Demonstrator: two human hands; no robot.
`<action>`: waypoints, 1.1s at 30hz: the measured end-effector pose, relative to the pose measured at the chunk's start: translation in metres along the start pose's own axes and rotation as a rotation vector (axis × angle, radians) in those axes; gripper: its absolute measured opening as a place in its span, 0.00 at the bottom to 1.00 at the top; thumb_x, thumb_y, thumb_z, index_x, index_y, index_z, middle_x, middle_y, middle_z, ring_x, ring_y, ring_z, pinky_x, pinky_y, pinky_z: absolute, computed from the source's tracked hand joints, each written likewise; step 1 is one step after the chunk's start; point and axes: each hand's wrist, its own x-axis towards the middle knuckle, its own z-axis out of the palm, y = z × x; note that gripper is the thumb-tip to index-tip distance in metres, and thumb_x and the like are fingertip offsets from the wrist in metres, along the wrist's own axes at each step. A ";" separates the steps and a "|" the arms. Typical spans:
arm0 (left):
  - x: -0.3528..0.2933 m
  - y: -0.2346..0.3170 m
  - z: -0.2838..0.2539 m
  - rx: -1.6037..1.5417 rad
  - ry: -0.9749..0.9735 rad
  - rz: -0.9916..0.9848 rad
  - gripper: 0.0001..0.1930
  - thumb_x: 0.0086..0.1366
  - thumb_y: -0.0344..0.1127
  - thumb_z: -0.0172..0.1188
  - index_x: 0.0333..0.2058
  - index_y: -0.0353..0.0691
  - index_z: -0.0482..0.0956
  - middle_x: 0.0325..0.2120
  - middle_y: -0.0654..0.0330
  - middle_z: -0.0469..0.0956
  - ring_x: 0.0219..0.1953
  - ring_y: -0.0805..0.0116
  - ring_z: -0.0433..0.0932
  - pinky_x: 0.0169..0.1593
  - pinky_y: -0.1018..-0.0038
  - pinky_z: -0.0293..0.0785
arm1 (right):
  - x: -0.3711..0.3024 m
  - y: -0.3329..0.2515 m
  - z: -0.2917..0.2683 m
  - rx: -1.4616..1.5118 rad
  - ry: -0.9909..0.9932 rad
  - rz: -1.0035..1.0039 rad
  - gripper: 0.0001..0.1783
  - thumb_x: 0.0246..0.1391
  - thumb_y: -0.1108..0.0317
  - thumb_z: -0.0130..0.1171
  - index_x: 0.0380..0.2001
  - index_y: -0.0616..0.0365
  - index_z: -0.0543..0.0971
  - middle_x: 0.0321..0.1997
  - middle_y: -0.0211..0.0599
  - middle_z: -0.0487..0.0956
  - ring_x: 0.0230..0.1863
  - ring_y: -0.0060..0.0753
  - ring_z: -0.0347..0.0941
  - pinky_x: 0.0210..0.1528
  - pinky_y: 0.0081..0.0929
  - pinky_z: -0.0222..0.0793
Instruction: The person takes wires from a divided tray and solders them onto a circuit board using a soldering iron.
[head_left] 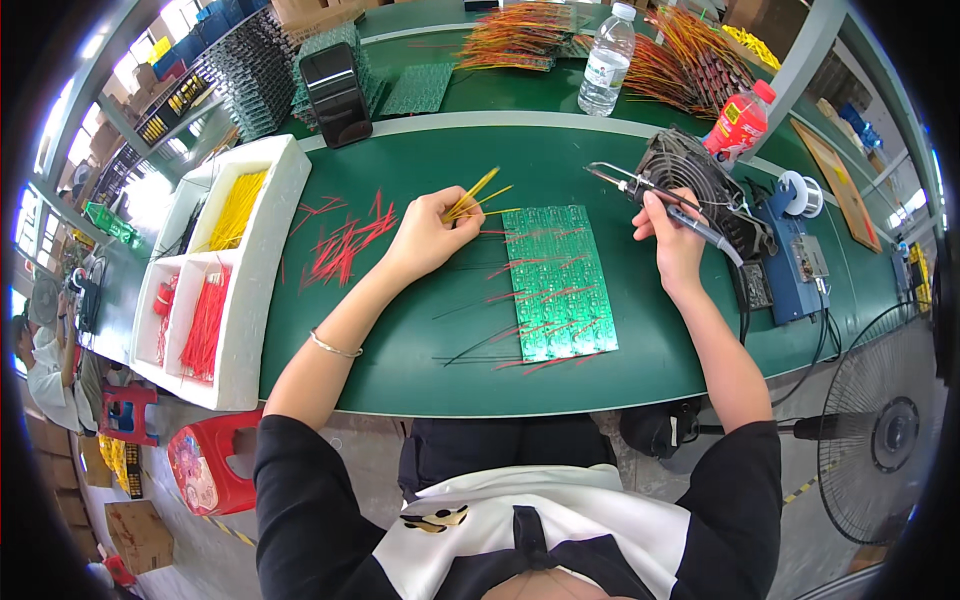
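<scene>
My left hand (436, 232) is closed on several yellow wires (482, 190), just past the upper left corner of a green circuit board panel (562, 285). Red and black wires stick out from the panel's left side, and more red ones lie across its rows. To the right, my right hand (672, 235) grips a soldering iron (700, 226) like a pen. The iron's tip points up and left, above the table and apart from the panel. Loose red wires (345, 245) lie scattered left of my left hand.
A white foam box (285, 190) with yellow, red and black wires stands at left. Behind are a black phone-like device (336, 95), a water bottle (607, 62), a red bottle (740, 120) and wired bundles (520, 38). At right are a small round fan (690, 175) and a blue unit (785, 250).
</scene>
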 end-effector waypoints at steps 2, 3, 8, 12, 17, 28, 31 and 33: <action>0.002 -0.004 0.001 -0.045 0.005 0.004 0.07 0.54 0.30 0.57 0.25 0.31 0.72 0.17 0.63 0.70 0.22 0.82 0.63 0.27 0.81 0.63 | -0.003 0.000 -0.001 -0.036 -0.015 0.032 0.09 0.51 0.68 0.56 0.26 0.60 0.68 0.18 0.37 0.74 0.15 0.19 0.68 0.18 0.14 0.63; 0.002 -0.004 -0.001 -0.036 -0.009 0.014 0.06 0.54 0.29 0.57 0.26 0.31 0.73 0.17 0.63 0.70 0.21 0.81 0.63 0.26 0.81 0.62 | -0.005 -0.003 -0.001 -0.039 -0.032 0.040 0.10 0.51 0.68 0.56 0.27 0.61 0.67 0.18 0.37 0.74 0.15 0.21 0.69 0.19 0.15 0.65; -0.004 -0.003 0.002 -0.002 -0.029 0.064 0.06 0.54 0.27 0.57 0.30 0.33 0.77 0.18 0.63 0.69 0.19 0.79 0.60 0.24 0.80 0.59 | -0.012 -0.004 -0.001 -0.079 -0.054 0.044 0.09 0.51 0.69 0.56 0.27 0.61 0.67 0.18 0.37 0.74 0.15 0.21 0.69 0.19 0.15 0.64; -0.004 -0.001 0.004 -0.044 -0.007 0.016 0.05 0.56 0.26 0.56 0.31 0.31 0.78 0.20 0.67 0.65 0.21 0.84 0.56 0.24 0.84 0.55 | -0.008 0.000 0.001 -0.037 -0.021 0.034 0.09 0.51 0.68 0.56 0.27 0.60 0.67 0.19 0.37 0.75 0.15 0.21 0.69 0.20 0.15 0.65; -0.005 0.000 0.010 0.066 0.078 0.027 0.04 0.54 0.26 0.57 0.28 0.32 0.78 0.17 0.69 0.61 0.20 0.83 0.54 0.23 0.83 0.53 | -0.010 0.001 0.002 -0.057 -0.008 0.026 0.09 0.51 0.69 0.56 0.27 0.60 0.67 0.19 0.37 0.75 0.16 0.21 0.70 0.20 0.15 0.65; -0.002 -0.001 0.017 0.088 0.167 0.113 0.06 0.49 0.29 0.61 0.28 0.34 0.79 0.11 0.63 0.56 0.14 0.76 0.54 0.19 0.75 0.53 | -0.027 -0.009 0.019 0.091 -0.143 0.141 0.11 0.52 0.67 0.55 0.27 0.61 0.66 0.19 0.40 0.74 0.16 0.22 0.70 0.20 0.17 0.65; -0.002 0.002 0.019 0.122 0.114 0.100 0.07 0.51 0.26 0.60 0.31 0.35 0.80 0.13 0.67 0.58 0.17 0.82 0.53 0.20 0.80 0.50 | -0.030 -0.007 0.016 0.127 -0.151 0.180 0.10 0.51 0.67 0.55 0.27 0.60 0.66 0.17 0.39 0.73 0.14 0.22 0.67 0.17 0.16 0.62; -0.002 0.003 0.019 0.129 0.108 0.086 0.07 0.51 0.26 0.60 0.31 0.35 0.80 0.13 0.67 0.58 0.17 0.82 0.53 0.20 0.80 0.49 | -0.031 -0.008 0.016 0.198 -0.144 0.247 0.09 0.51 0.68 0.55 0.27 0.59 0.66 0.16 0.39 0.72 0.13 0.21 0.65 0.15 0.16 0.60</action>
